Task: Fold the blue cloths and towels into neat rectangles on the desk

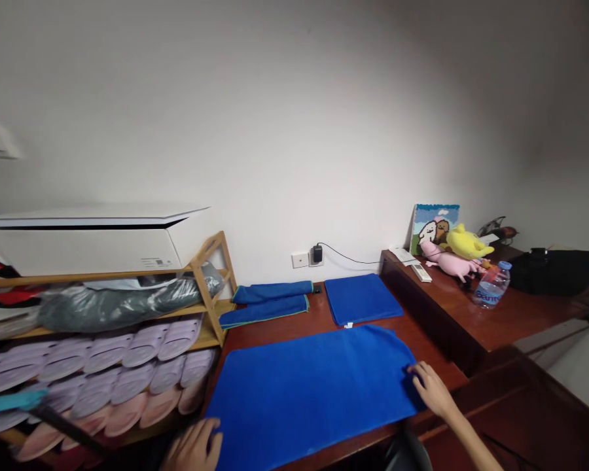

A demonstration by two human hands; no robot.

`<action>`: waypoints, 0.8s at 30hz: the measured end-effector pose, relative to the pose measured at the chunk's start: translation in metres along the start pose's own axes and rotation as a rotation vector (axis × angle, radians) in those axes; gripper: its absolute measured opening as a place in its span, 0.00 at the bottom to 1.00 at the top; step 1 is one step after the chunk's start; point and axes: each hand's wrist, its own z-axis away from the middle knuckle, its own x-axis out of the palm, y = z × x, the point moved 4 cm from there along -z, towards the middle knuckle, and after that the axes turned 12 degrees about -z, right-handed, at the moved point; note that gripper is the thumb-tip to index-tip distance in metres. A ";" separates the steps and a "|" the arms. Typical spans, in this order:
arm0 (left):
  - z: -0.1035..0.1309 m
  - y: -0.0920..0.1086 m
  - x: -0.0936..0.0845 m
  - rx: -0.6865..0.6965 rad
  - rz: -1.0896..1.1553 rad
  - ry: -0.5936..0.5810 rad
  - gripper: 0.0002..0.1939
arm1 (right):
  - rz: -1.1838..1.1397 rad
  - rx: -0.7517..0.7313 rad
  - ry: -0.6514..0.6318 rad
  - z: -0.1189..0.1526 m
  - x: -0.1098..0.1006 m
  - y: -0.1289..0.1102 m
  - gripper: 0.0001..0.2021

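Observation:
A blue towel (309, 392) lies spread fairly flat on the reddish-brown desk, its upper right corner slightly rumpled. At its lower left edge is my left hand (194, 446), fingers loosely bent and apart; the bottom of the frame cuts the hand off. My right hand (432, 389) is at the towel's right edge, with fingers apart and fingertips over or on the cloth. Whether they touch it is hard to tell. Behind the spread towel lies a neatly folded blue towel (363, 297) with a small white tag. Blue cloths with green edging (269, 304) lie folded to its left.
On the left, a wooden rack (211, 288) holds a white box (83, 248), a grey plastic-wrapped bundle (127, 307) and rows of lilac slippers (142, 347). A raised surface on the right carries a water bottle (493, 286), plush toys (454, 261) and a remote (421, 272). A black plug (317, 253) sits in the wall.

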 end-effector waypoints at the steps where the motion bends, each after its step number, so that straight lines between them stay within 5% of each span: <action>1: -0.020 0.008 0.000 0.023 0.001 -0.011 0.20 | 0.018 0.005 0.017 -0.012 0.006 -0.003 0.20; 4: -0.076 0.025 0.014 0.068 -0.015 -0.065 0.27 | 0.116 0.072 -0.012 -0.044 0.031 -0.007 0.28; 7: -0.103 0.021 0.046 0.044 -0.081 -0.173 0.32 | 0.225 0.159 -0.141 -0.061 0.056 -0.003 0.29; 11: -0.093 -0.005 0.093 0.011 -0.190 -0.307 0.33 | 0.302 0.234 -0.167 -0.074 0.060 0.006 0.27; 14: -0.079 -0.021 0.111 -0.010 -0.247 -0.333 0.35 | 0.316 0.337 -0.117 -0.092 0.052 0.015 0.27; 24: -0.089 -0.031 0.111 0.034 -0.336 -0.307 0.32 | 0.266 0.559 -0.152 -0.163 0.048 0.039 0.15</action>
